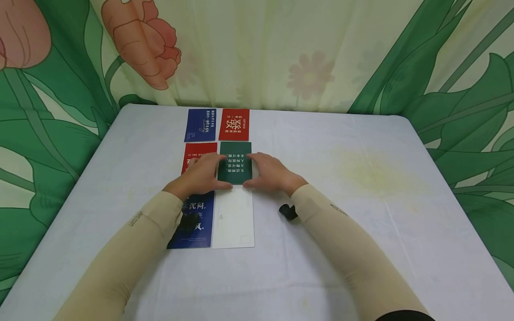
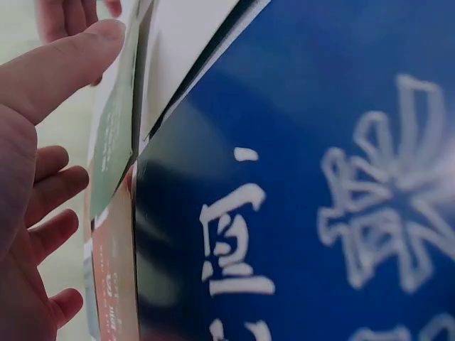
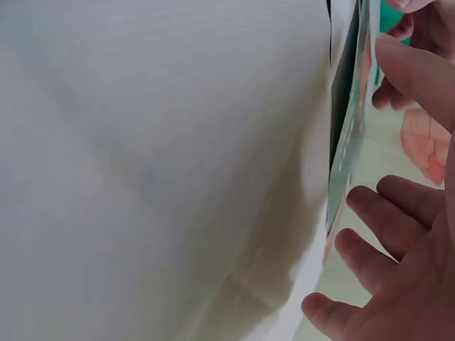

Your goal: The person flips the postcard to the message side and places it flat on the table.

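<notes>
A green card with white lettering lies on the cloth between both hands in the head view. My left hand is at its left side, index fingertip and thumb tip right at the card's edge. On the opposite side my right hand mirrors this, its thumb by the near corner. Wrist views show the fingers spread and relaxed, with the left thumb over the green card and the right thumb at its edge. Partly under my left hand are a red card and a large blue card.
Just nearer than the green card lies a white card. Behind it are a blue card and a red card, near the back edge of the white-clothed table. A flowered curtain hangs behind.
</notes>
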A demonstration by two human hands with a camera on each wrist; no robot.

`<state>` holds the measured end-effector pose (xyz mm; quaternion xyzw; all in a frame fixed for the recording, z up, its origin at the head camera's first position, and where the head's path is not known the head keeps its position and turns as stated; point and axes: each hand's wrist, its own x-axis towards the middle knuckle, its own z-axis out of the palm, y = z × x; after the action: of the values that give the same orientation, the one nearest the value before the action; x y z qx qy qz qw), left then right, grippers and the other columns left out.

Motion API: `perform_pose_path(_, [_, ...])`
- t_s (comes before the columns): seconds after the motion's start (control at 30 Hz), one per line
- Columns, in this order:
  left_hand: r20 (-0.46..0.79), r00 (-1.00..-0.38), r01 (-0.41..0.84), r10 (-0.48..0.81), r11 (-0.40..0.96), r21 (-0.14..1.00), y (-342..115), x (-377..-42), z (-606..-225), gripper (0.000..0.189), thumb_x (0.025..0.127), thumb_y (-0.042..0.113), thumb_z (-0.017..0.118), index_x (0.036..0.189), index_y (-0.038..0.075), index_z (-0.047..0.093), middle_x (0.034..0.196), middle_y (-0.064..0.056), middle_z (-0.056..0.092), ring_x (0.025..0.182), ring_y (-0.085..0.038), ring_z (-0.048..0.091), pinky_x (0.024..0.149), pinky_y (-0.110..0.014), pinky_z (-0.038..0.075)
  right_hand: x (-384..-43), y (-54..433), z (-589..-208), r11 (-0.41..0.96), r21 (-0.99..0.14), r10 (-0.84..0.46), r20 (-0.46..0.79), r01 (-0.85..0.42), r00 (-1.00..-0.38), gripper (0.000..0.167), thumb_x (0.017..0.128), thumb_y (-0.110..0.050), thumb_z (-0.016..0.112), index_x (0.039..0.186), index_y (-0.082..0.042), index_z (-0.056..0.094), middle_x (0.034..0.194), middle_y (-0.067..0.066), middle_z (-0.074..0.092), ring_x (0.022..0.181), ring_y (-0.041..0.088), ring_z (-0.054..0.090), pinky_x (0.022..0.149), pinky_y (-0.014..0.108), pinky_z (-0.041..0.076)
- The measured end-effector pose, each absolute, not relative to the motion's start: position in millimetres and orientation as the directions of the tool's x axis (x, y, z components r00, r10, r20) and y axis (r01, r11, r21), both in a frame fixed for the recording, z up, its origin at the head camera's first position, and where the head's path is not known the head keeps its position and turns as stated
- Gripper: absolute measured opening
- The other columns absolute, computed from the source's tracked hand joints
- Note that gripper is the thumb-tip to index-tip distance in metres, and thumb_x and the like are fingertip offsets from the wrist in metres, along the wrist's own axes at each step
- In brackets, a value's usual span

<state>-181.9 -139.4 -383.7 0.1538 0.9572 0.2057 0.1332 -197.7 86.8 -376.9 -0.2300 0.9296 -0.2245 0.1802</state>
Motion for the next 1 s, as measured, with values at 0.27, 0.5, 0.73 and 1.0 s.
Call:
perform_pose_path(0.27, [-0.217, -0.921, 0.208, 0.323, 0.880, 0.428, -137.1, -188.5, -389.0, 0.091, 0.078, 0.044, 0.083, 0.151, 0.007, 0.043, 0.145, -0.016, 0.049, 0.132, -0.034, 0.041, 0.108, -0.062, 0.025, -202.3, 82.0, -380.6, 0.815, -0.456, -0.508, -0.268, -0.356, -0.819, 0.084, 0.087, -0.042, 0.074, 0.154, -0.008, 0.036, 0.153, 0.010, 0.042, 0.139, 0.027, 0.038, 0.116, 0.048, 0.026])
perform_pose_path(0.5, [-0.211, -0.921, 0.215, 0.328, 0.878, 0.427, -138.1, -189.0, -389.5, 0.087, 0.079, 0.044, 0.081, 0.149, 0.007, 0.046, 0.142, -0.015, 0.052, 0.129, -0.033, 0.043, 0.106, -0.060, 0.027, -201.7, 82.0, -379.9, 0.815, -0.451, -0.510, -0.263, -0.363, -0.819, 0.079, 0.090, -0.043, 0.068, 0.154, -0.008, 0.037, 0.152, 0.010, 0.044, 0.138, 0.027, 0.039, 0.116, 0.049, 0.026])
perform_pose_path(0.73, [-0.205, -0.917, 0.224, 0.341, 0.868, 0.442, -138.9, -187.9, -390.3, 0.078, 0.083, 0.040, 0.075, 0.149, 0.007, 0.047, 0.140, -0.015, 0.053, 0.127, -0.032, 0.044, 0.106, -0.061, 0.025, -201.6, 81.7, -380.7, 0.824, -0.444, -0.498, -0.272, -0.351, -0.823, 0.079, 0.089, -0.044, 0.067, 0.154, -0.009, 0.037, 0.151, 0.009, 0.045, 0.137, 0.027, 0.040, 0.115, 0.050, 0.026])
perform_pose_path(1.0, [-0.168, -0.935, 0.205, 0.311, 0.864, 0.460, -135.3, -182.7, -386.9, 0.066, 0.088, 0.036, 0.063, 0.145, 0.005, 0.052, 0.138, -0.015, 0.055, 0.126, -0.032, 0.045, 0.105, -0.058, 0.025, -202.5, 81.9, -382.1, 0.820, -0.454, -0.487, -0.235, -0.348, -0.841, 0.055, 0.098, -0.019, 0.055, 0.150, -0.007, 0.043, 0.149, 0.010, 0.049, 0.138, 0.027, 0.042, 0.115, 0.044, 0.030])
